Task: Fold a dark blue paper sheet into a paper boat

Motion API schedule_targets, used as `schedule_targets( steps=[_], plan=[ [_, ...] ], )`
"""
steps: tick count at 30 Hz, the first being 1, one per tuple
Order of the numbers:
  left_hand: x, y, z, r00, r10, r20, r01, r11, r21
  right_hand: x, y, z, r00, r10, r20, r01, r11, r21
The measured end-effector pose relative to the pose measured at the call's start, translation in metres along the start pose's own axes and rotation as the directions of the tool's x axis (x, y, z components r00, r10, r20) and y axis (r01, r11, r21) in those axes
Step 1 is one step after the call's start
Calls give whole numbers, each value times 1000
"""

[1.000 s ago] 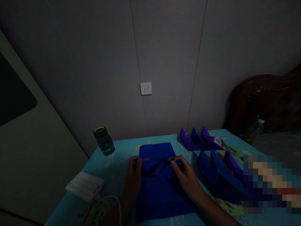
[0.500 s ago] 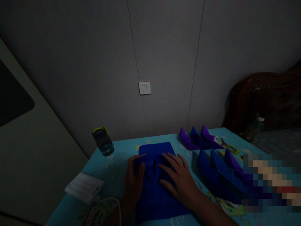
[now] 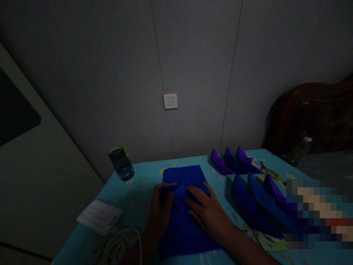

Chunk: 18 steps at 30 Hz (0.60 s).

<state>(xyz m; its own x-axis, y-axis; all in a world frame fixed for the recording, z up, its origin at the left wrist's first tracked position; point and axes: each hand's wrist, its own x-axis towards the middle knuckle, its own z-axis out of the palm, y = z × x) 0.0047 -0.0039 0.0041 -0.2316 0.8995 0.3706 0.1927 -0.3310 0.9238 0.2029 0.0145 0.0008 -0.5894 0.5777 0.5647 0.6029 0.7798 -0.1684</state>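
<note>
Turquoise counter [image 3: 138, 191] bears blue paper [image 3: 187, 228]; left hand [image 3: 161, 211] pinches its fold, right hand [image 3: 208, 211] lies flat, open, beside it.

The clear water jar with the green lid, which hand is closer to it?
Left. The left hand lies just right of and nearer than the clear jar with green lid; the right hand is farther right on the blue paper.
</note>
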Motion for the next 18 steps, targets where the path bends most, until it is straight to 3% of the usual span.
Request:
schedule_targets(
  steps=[4, 9, 14, 18],
  plan=[
    [4, 8, -2, 991, -93, -93, 89, 995, -53, 2, -2, -10, 993, 120, 15, -121, 987, 103],
    [5, 14, -5, 986, -154, -63, 149, 986, -70, 3, -6, -12, 969, 179, 171, -230, 910, 346],
    [4, 13, -3, 970, -236, 59, 243, 949, -199, 1, -8, -9, 936, 331, 122, -342, 767, 543],
    [-1, 14, 9, 940, -268, 213, 313, 925, -216, 0, -7, -6, 953, 299, 53, -275, 775, 570]
  ],
)
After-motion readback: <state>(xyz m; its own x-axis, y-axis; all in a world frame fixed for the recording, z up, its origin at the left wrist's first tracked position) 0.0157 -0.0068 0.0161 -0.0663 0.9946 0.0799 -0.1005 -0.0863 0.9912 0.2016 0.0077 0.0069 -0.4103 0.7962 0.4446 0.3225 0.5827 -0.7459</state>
